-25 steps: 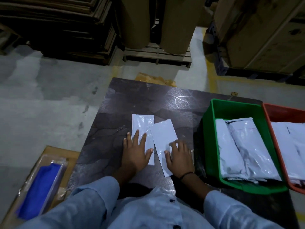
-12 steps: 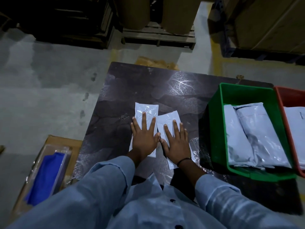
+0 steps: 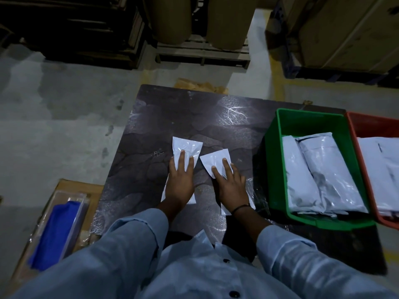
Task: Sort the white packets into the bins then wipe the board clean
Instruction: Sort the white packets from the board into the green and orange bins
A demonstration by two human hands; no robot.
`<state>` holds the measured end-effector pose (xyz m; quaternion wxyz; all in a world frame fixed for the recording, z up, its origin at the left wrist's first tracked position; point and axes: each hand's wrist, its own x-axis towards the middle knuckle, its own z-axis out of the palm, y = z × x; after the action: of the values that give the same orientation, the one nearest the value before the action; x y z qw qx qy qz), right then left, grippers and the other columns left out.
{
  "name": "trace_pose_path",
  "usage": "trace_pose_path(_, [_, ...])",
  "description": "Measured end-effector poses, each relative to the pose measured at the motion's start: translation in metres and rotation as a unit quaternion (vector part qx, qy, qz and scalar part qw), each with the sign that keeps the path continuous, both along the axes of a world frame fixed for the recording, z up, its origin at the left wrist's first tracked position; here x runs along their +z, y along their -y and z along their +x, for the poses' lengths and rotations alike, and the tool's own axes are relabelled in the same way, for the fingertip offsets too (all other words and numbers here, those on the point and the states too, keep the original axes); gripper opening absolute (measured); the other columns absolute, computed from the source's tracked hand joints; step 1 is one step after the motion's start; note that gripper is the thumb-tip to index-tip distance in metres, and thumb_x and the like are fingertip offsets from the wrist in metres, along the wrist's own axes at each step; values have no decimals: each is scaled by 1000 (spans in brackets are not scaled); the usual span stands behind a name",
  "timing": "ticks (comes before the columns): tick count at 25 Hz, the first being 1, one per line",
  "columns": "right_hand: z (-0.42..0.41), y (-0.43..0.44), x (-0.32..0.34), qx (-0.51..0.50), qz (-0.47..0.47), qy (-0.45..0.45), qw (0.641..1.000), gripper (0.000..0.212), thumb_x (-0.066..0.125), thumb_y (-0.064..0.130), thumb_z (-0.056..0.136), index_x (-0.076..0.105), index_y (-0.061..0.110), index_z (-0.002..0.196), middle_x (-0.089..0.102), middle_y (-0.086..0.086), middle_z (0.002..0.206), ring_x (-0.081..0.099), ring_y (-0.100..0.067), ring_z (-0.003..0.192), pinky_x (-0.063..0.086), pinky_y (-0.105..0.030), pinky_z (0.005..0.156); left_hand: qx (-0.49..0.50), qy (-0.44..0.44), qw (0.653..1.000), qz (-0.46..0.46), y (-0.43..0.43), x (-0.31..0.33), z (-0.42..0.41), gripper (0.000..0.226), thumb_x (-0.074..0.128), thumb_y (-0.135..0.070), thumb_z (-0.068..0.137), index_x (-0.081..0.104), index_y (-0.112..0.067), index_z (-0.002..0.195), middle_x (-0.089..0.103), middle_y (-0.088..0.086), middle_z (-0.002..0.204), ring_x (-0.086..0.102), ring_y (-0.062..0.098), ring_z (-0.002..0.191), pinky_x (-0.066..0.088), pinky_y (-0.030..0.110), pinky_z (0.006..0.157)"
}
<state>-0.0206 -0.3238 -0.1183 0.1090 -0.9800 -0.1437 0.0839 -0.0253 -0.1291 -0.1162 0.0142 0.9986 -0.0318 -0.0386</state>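
The big dark board (image 3: 194, 117) sits in front of the person. It is not bare yet, so the sorting is not done and the wiping cannot start. On the right side of the board stand the green bin (image 3: 275, 169) and, just beside it, the red bin (image 3: 371, 126). Both already have sorted packets (image 3: 323, 169) lying inside. What has changed is the two white packets left on the board. A moment ago they lay right up against each other, and a little before that one edge lay over the other. Now a strip of bare board shows between them. The left packet (image 3: 186, 145) lies a bit farther up the board. The right packet (image 3: 213, 160) lies tilted and nearer the green bin. The hands have moved apart too. The left hand (image 3: 180, 180) lies flat on the left packet, and the right hand (image 3: 231, 184) lies flat on the right packet. The fingers (image 3: 182, 157) of both hands are straight and press down; they are not curled round anything. I think the person is sliding the packets apart so each one can be picked up alone. Neither packet is lifted yet. Next, a hand most likely has to pinch one packet and carry it to a bin. Which bin each packet belongs in, I cannot tell.
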Motion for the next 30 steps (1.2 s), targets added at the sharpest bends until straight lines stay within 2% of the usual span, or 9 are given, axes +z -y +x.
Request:
trace_pose_path(3, [5,4,9,-29,31,20,999,72,65,4,82,38,24,145,27,-17,159,35,-42,138,41,-56,90,-2,6,1000,-23,-2,5,6,67,41,-11,93,23,-2,157,13,31,164,12,47,153,20,62,119])
trace_pose_path(6, [18,0,29,-30,49,39,998,65,56,6,90,34,22,149,18,-14,162,24,-40,144,32,-61,100,20,44,998,-38,7,37,15,63,34,-5,85,42,1,147,29,31,157,27,45,149,35,61,113])
trace_pose_path(9, [42,-6,60,-26,70,74,994,65,55,5,89,35,18,149,18,-15,162,23,-41,145,31,-62,103,22,87,994,-64,19,63,32,68,23,-2,82,41,3,147,31,33,156,26,46,149,33,62,114])
trace_pose_path(13, [77,1,105,-24,76,140,987,66,62,4,83,42,15,145,27,-17,159,32,-42,140,36,-59,99,84,85,985,-125,43,103,56,64,42,-6,91,29,-6,154,18,26,164,22,52,148,30,60,116])
trace_pose_path(18, [100,43,153,-54,78,224,970,58,57,7,86,45,16,142,31,-15,157,37,-40,137,38,-55,96,55,110,973,-194,95,173,66,68,41,1,93,22,-5,158,3,23,167,9,50,148,26,59,118])
trace_pose_path(21, [98,80,172,-84,81,264,958,53,55,9,89,46,16,141,34,-15,156,39,-38,136,40,-50,91,-13,134,971,-196,139,198,64,65,51,6,93,29,3,154,17,29,163,6,44,148,30,64,114])
trace_pose_path(24, [91,126,181,-119,83,282,948,52,58,9,87,50,15,138,39,-17,152,45,-38,131,42,-50,87,-71,167,971,-158,181,203,68,75,82,-2,71,50,5,139,47,34,144,29,46,138,53,65,91])
trace_pose_path(27, [77,180,183,-155,79,281,944,54,59,6,85,52,14,137,39,-17,152,44,-39,132,41,-55,89,-110,101,974,-169,231,209,60,75,55,5,85,27,4,154,20,32,161,10,49,152,28,63,116])
trace_pose_path(30, [58,232,182,-190,70,280,938,53,60,5,85,53,14,137,39,-18,152,43,-39,133,40,-55,92,-122,114,972,-167,279,213,50,78,59,5,79,33,5,152,23,32,160,18,51,150,33,61,114])
